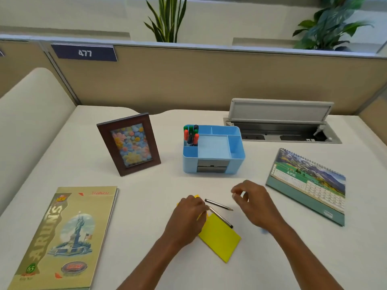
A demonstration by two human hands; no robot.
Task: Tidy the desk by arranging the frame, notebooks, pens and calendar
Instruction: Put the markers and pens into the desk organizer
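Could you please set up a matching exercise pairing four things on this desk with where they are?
Things:
1. frame
2. calendar
3. markers
4. yellow pad

Places:
A. in the blue organiser's back-left compartment
B. near edge, between the hands
C. standing left of the organiser
D. standing on the right side

Pairs: 1-C, 2-D, 3-A, 4-B

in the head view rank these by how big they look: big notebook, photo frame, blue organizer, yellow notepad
1. big notebook, clearly largest, though nearest the camera
2. photo frame and blue organizer: too alike to rank
3. yellow notepad, smallest, partly hidden by the left hand
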